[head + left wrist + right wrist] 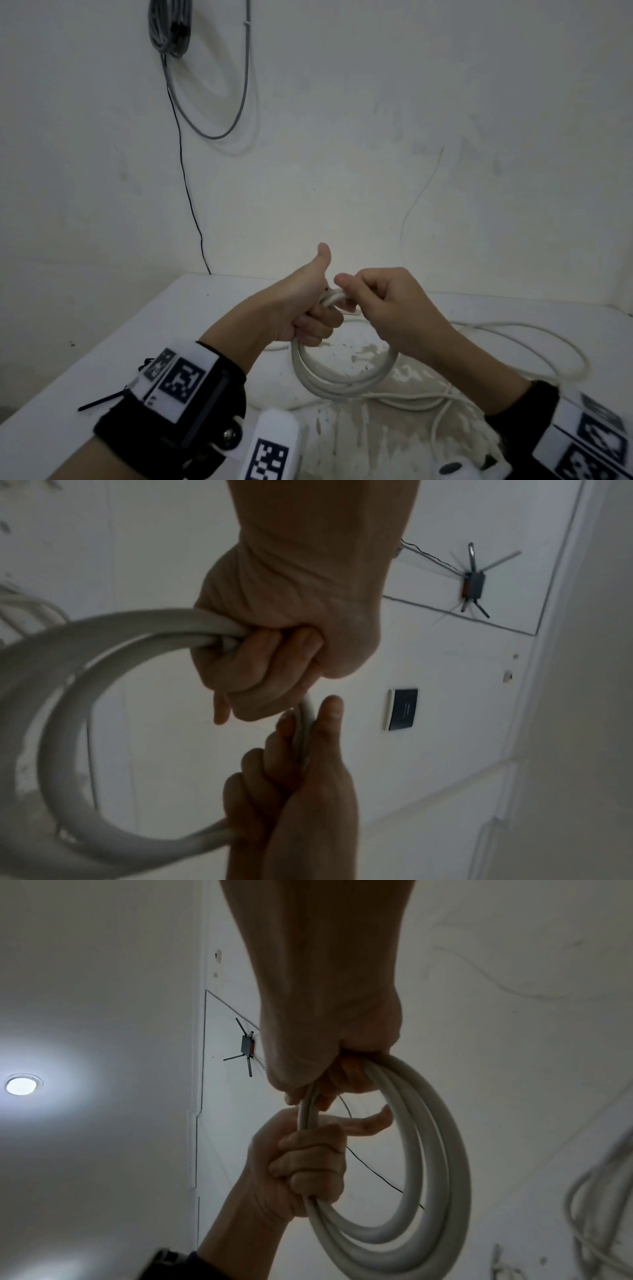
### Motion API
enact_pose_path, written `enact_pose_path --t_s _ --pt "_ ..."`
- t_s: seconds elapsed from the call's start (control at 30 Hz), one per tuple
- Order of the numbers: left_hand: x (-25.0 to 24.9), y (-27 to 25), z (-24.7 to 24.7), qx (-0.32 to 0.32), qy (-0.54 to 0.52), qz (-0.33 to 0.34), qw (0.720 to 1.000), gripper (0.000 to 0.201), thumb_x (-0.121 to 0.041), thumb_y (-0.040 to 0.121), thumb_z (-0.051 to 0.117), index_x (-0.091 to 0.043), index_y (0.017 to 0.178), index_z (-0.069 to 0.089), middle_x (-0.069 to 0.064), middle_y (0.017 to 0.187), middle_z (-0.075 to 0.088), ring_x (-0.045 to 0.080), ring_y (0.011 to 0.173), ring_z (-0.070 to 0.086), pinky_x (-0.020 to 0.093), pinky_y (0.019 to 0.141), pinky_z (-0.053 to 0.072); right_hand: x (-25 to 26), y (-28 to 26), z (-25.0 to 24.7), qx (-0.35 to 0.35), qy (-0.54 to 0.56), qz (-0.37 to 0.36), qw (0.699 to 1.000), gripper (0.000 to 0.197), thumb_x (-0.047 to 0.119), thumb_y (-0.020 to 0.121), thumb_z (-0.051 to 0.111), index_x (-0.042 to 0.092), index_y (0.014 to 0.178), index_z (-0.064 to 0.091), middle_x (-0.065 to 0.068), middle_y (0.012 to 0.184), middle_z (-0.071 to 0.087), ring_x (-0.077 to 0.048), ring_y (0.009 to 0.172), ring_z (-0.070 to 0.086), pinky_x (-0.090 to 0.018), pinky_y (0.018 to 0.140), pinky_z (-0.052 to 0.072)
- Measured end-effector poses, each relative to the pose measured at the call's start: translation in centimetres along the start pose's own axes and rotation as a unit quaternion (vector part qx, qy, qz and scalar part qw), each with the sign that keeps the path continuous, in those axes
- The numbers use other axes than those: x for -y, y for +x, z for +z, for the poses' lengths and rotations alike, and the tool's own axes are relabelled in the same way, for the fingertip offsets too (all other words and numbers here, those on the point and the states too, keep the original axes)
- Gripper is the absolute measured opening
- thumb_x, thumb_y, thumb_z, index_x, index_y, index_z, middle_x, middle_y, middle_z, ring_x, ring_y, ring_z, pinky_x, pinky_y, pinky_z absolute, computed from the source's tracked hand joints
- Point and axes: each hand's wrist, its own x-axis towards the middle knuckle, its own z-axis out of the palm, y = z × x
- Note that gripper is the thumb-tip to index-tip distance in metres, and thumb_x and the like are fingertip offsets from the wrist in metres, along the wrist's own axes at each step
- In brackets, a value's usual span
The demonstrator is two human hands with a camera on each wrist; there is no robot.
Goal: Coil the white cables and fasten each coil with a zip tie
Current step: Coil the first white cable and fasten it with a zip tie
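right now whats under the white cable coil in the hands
The round white cable coil hangs above the white table: below it are a stained patch and loose white cable. The left hand and right hand cover its top.

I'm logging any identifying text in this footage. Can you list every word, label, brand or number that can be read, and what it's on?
No readable words, brands or numbers.
Left wristband: black-and-white square code markers, a pattern with no letters.
Right wristband: the same kind of markers, blurred.
White device at the bottom edge: one more square marker, no text.
Dark wall plate: a faint line of print, too small to read.
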Motion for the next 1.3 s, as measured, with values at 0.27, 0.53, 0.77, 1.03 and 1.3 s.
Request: enact_pose_path --t_s 0.27,0.53,0.77,1.03,1.3 --pt "0.2 0.0 0.4 0.006 0.056 -0.027 0.998 0.073 -0.074 0.083 0.005 -0.013 0.062 0.040 -0.007 0.039 0.022 0.004 0.027 0.014 0.011 0.032 0.013 -0.5 -0.3 -0.6 0.068 0.026 -0.007 0.997 0.024 0.029 0.094 0.050 0.013 0.086 0.066 0.001 0.047 0.041 -0.005 0.038 0.032 -0.020 0.041 0.031" --pt "0.0 0.1 0.6 0.018 0.044 -0.055 0.997 0.078 -0.085 0.068 -0.005 -0.017 0.044 0.026 -0.007 0.037 0.019 0.004 0.026 0.012 0.009 0.035 0.009 -1.8 -0.8 0.4 0.011 0.060 -0.156 0.986 0.018 0.024 0.080 0.066 0.013 0.090 0.075 0.014 0.050 0.048 0.000 0.047 0.041 -0.011 0.052 0.033" --pt "0.0 -0.5 -1.0 0.104 -0.086 0.037 0.990 0.058 -0.058 0.092 0.020 -0.008 0.076 0.045 -0.003 0.047 0.037 0.006 0.033 0.032 0.016 0.036 0.028 -0.9 -0.4 -0.4 -0.018 0.137 -0.120 0.983 0.011 -0.008 0.080 0.065 -0.002 0.084 0.073 0.015 0.042 0.057 0.002 0.039 0.050 -0.006 0.048 0.037" --pt "2.1 -2.0 -1.3 0.000 0.002 0.157 0.988 0.034 -0.035 0.096 0.032 -0.007 0.089 0.051 -0.009 0.054 0.034 0.006 0.044 0.032 0.016 0.047 0.035 -1.8 0.9 0.0 -0.090 0.217 -0.041 0.971 0.016 0.003 0.081 0.067 0.014 0.074 0.076 -0.003 0.046 0.047 -0.012 0.035 0.029 -0.015 0.036 0.024" --pt "6.6 -4.4 -4.6 -0.158 0.012 0.182 0.970 0.030 -0.020 0.100 0.034 -0.007 0.077 0.048 -0.010 0.048 0.028 0.005 0.040 0.021 0.014 0.039 0.022 -1.8 2.0 7.1 -0.028 0.245 0.023 0.969 0.011 0.005 0.084 0.066 0.006 0.077 0.075 -0.001 0.048 0.052 -0.010 0.034 0.031 -0.015 0.036 0.025"
